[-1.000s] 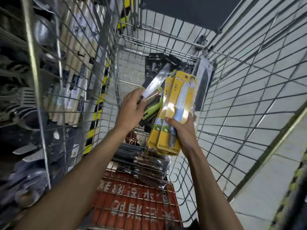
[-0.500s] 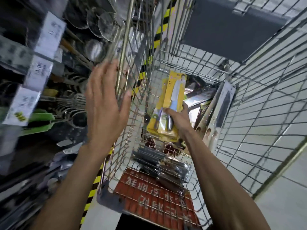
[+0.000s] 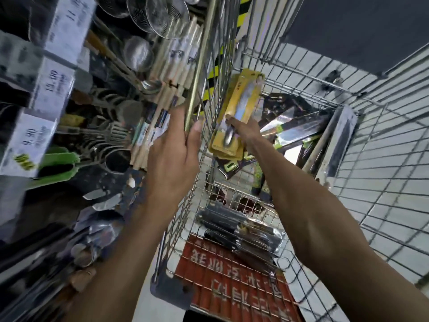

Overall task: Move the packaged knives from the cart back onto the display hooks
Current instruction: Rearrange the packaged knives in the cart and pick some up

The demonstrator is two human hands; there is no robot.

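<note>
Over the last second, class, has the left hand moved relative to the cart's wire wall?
Yes. The left hand came out from inside the cart, moving leftward, and now touches the top rail of its left wall.

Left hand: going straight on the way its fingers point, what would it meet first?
Probably the cart's top rail: the left hand points up along it, fingertips seemingly touching. Behind lie wooden-handled utensils; depth is unclear.
</note>
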